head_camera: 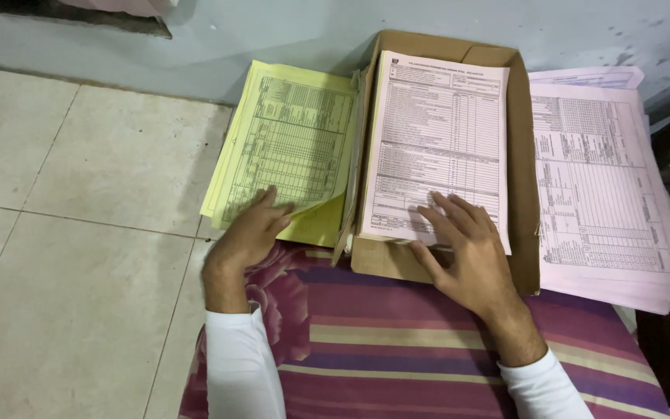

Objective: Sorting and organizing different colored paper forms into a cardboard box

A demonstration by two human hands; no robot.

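Observation:
My left hand (251, 229) rests on the near corner of a stack of yellow printed forms (292, 140) on the floor, with the top sheet's corner lifted over its fingers. My right hand (463, 248) lies flat, fingers spread, on the lower edge of a pale pink printed form (436, 132) that sits on top of a stack inside a shallow brown cardboard box (523, 178). Neither hand grips anything. Both wrists show white sleeves.
A thick pile of pink forms (606, 194) lies right of the box. A striped purple and pink cloth with a flower print (397, 349) covers the near ground. Beige floor tiles (79, 233) spread to the left. A grey wall (273, 31) runs behind.

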